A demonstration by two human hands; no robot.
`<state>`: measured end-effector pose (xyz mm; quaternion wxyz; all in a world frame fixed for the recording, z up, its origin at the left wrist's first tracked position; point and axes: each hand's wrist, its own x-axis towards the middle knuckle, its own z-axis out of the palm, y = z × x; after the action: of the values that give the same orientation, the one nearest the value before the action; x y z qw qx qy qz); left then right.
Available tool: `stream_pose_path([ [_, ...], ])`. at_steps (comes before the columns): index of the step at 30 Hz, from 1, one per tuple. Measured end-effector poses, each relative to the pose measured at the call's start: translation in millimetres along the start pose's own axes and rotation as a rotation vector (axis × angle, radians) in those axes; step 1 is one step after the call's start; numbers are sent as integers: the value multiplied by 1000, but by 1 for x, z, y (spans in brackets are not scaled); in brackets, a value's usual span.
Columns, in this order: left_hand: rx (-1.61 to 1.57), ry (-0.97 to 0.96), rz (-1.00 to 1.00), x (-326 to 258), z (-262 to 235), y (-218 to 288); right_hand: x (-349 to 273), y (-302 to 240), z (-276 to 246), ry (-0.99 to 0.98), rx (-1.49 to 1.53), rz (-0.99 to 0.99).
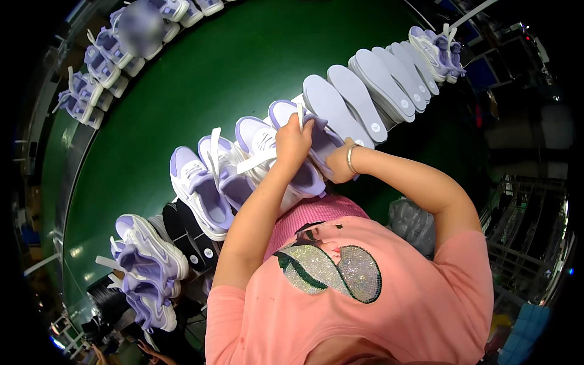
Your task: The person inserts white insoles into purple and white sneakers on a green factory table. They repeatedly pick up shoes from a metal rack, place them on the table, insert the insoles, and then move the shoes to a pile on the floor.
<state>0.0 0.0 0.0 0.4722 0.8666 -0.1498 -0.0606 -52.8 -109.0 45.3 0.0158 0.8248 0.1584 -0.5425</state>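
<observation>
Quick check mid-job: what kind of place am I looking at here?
Most likely a shoe factory assembly line: a long green conveyor belt, rows of identical lilac-and-white sneakers, and a fanned stack of lilac insoles.

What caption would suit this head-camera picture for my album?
Both hands, left hand and right hand, grip a lilac-and-white sneaker on a green table.
</observation>
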Motion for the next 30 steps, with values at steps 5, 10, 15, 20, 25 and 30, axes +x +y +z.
stream_pose_path([
  [5, 37, -21, 43, 3, -2, 5, 5, 5, 11, 9, -21, 46],
  [10, 33, -45, 11, 1, -10, 6, 11, 5, 12, 73, -70, 16],
  [15, 118, 208, 426, -43, -56, 31, 4, 2, 22, 277, 148, 42],
  [20, 453, 368, 249, -111, -130, -19, 2, -5, 12, 369, 353, 70],
  [25, 863, 91, -280, -130, -134, -32, 11, -33, 5, 557, 291, 168],
  [30, 774, -11, -547, -103, -127, -30, 14, -35, 11, 648, 306, 199],
])
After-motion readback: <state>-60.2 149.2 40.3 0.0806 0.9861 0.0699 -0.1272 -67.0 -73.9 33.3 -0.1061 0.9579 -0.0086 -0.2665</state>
